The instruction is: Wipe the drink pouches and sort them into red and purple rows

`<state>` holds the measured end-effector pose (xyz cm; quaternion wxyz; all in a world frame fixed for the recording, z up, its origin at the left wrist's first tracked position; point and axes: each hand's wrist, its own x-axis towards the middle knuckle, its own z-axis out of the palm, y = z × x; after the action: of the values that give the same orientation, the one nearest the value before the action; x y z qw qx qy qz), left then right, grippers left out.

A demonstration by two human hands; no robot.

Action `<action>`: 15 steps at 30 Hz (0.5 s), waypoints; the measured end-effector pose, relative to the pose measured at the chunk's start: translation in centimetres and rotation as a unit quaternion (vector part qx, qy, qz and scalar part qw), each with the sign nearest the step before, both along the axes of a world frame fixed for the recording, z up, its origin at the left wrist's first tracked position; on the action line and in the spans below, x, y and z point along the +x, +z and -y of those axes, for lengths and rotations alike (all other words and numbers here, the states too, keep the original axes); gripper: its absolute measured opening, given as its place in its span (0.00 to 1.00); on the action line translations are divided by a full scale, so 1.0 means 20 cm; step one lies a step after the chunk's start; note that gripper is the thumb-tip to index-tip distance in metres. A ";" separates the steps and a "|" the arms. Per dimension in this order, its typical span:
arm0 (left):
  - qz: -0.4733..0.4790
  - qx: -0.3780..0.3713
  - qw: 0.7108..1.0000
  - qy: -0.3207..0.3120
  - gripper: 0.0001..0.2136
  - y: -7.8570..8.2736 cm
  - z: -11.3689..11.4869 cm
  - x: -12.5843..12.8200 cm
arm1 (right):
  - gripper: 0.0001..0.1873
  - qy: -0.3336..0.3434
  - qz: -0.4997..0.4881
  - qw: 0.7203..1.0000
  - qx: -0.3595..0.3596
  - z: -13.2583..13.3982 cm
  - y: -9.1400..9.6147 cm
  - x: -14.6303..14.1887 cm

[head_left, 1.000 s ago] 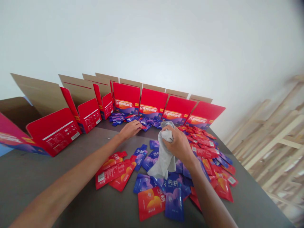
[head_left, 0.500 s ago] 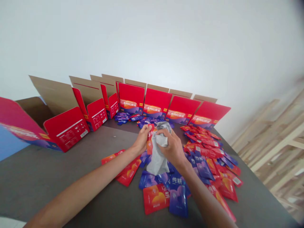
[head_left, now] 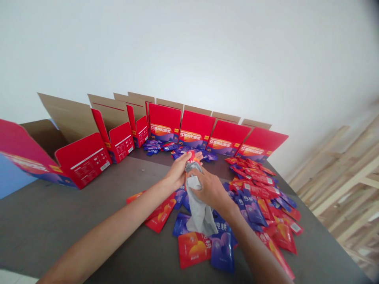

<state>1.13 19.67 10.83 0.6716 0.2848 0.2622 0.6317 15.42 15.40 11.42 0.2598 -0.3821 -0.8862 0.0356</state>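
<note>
While the person stands at the desk (head_left: 68, 225), the nearest item is a grey cloth (head_left: 199, 211), bunched in the closed right hand (head_left: 209, 190), its lower end hanging free. Against the cloth's upper end, a small red-and-orange pouch (head_left: 193, 157) is held up off the desk, gripped by the curled fingers of the left hand (head_left: 178, 171). Neither hand is spread; they are pressed close together around the pouch and cloth.

Below the cloth, nearer the person, lie a red pouch (head_left: 191, 248) and a purple pouch (head_left: 222, 252), with more red and purple ones scattered around them. To the right of the cloth sits a larger loose heap of pouches (head_left: 260, 199). Beyond the cloth lies a smaller purple group (head_left: 152, 147), at the foot of the cartons.

Current state: one pouch is in hand and many lie loose on the desk. Farther beyond the cloth stands a row of open red cartons (head_left: 195, 130), flaps raised. Their insides are hidden, so any contents cannot be told. Far right of the cloth, pale wooden frames (head_left: 340, 185) lean by a white wall (head_left: 189, 47).
</note>
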 end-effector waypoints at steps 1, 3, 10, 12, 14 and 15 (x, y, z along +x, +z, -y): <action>-0.002 -0.002 1.000 -0.015 0.06 -0.01 0.01 0.02 | 0.11 -0.016 -0.019 1.000 0.010 0.00 0.00 0.00; -0.007 -0.005 0.999 -0.043 0.06 -0.03 0.04 0.06 | 0.11 -0.064 -0.068 0.995 0.032 -0.01 0.01 0.02; -0.018 0.005 0.998 -0.064 0.10 -0.04 0.11 0.13 | 0.10 -0.147 -0.160 0.973 0.075 -0.03 0.05 0.07; -0.017 0.008 0.999 -0.046 0.11 -0.04 0.10 0.11 | 0.10 -0.141 -0.186 0.969 0.079 -0.04 0.06 0.09; -0.012 0.004 1.000 -0.022 0.10 -0.04 0.07 0.08 | 0.09 -0.132 -0.225 0.962 0.084 -0.05 0.07 0.10; -0.008 -0.001 1.000 -0.011 0.10 -0.05 0.05 0.07 | 0.08 -0.124 -0.245 0.958 0.085 -0.06 0.08 0.11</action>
<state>2.46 18.59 9.93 0.6764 0.2923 0.2651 0.6219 17.64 16.56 12.92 0.5025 -0.4446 -0.7412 0.0198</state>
